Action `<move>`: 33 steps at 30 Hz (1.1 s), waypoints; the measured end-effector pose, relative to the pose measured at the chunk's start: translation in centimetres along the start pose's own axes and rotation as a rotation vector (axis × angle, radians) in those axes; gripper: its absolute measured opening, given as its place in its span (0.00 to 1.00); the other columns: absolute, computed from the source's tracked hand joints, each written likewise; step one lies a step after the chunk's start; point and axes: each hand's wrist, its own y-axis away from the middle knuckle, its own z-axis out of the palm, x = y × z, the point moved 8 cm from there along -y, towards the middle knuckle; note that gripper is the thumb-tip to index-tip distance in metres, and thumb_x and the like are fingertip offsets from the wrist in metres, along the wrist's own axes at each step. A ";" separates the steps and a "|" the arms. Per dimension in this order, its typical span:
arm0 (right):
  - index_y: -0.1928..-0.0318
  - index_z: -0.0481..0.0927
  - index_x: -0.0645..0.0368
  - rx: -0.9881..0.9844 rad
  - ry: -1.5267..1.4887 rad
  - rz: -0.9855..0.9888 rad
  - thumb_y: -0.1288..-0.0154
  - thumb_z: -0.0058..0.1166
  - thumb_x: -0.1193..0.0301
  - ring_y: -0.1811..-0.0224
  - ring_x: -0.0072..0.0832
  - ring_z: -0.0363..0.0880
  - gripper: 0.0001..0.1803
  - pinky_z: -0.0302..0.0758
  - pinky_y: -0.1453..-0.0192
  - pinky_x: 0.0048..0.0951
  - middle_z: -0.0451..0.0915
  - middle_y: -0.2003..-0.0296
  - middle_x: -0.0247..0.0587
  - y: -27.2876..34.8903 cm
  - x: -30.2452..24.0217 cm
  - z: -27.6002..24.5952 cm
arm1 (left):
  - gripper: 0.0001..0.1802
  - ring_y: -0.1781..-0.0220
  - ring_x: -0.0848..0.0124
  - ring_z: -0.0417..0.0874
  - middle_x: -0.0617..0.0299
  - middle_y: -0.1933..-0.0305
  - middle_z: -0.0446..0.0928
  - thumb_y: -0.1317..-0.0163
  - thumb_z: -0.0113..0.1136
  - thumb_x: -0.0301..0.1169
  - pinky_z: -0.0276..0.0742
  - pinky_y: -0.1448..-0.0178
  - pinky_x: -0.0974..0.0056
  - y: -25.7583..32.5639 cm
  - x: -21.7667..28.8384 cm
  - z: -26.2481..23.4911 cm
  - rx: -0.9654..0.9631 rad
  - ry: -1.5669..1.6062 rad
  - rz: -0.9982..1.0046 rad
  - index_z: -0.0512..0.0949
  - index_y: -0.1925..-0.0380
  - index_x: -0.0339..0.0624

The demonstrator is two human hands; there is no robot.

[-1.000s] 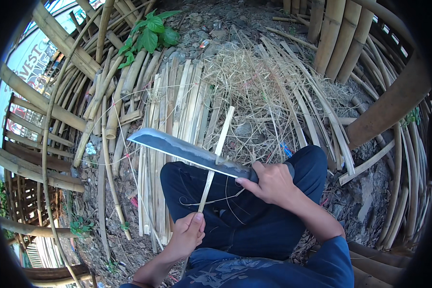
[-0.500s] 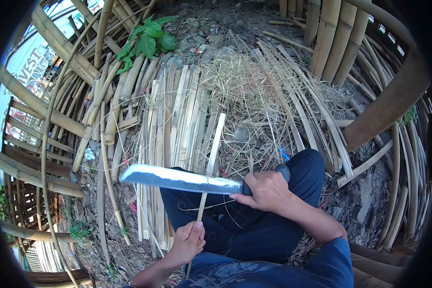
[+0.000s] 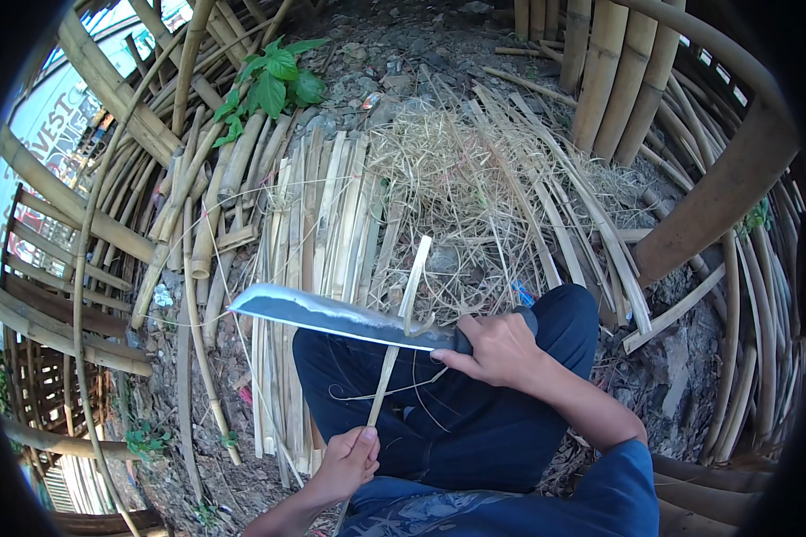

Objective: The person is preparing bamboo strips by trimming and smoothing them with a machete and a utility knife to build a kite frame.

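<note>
My right hand [image 3: 503, 351] is closed round the dark handle of a machete [image 3: 331, 315], whose long blade points left across my lap. In my closed left hand [image 3: 349, 464] is a thin bamboo strip [image 3: 385, 385], slanting up and away from me. The blade crosses over the strip, and the strip's far end shows beyond it. A curled bamboo shaving [image 3: 410, 315] stands up at the blade where the two meet. Below the blade, a thin loose fibre [image 3: 354, 396] hangs over my dark trousers [image 3: 457, 447].
Split bamboo slats [image 3: 331, 224] lie side by side ahead on the left. Beyond my knees is a heap of pale shavings [image 3: 457, 161], with more slats [image 3: 591, 224] to its right. Thick bamboo poles [image 3: 712, 201] stand at right; a leafy plant [image 3: 273, 80] grows at far left.
The bamboo strip has slid back toward me, with my left hand slightly lower. A curl of shaving has risen at the blade, which has tilted and lost its bright glare.
</note>
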 end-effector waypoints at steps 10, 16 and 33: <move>0.76 0.76 0.65 -0.039 0.001 0.033 0.36 0.51 0.41 0.86 0.45 0.77 0.35 0.73 0.81 0.42 0.72 0.90 0.49 -0.3 1.2 0.6 | 0.22 0.87 0.81 0.50 0.70 0.85 0.52 0.22 0.39 0.41 0.46 0.83 0.71 1.2 -1.0 -0.9 -0.040 0.077 -0.069 0.64 0.76 0.42; 0.70 0.79 0.75 0.079 -0.215 0.850 0.31 0.45 0.44 0.67 0.58 0.80 0.37 0.74 0.57 0.48 0.77 0.78 0.66 -1.8 14.0 -1.6 | 0.22 0.87 0.81 0.55 0.70 0.85 0.55 0.23 0.40 0.40 0.51 0.83 0.72 3.3 -1.7 -2.6 0.010 0.060 -0.039 0.66 0.76 0.41; 0.66 0.77 0.70 -0.310 -0.621 0.218 0.36 0.55 0.44 0.85 0.47 0.78 0.33 0.75 0.78 0.43 0.73 0.89 0.51 2.3 -6.2 5.0 | 0.10 0.74 0.43 0.79 0.42 0.78 0.75 0.31 0.47 0.26 0.71 0.71 0.49 0.1 7.9 0.5 0.664 -1.052 0.795 0.76 0.62 0.33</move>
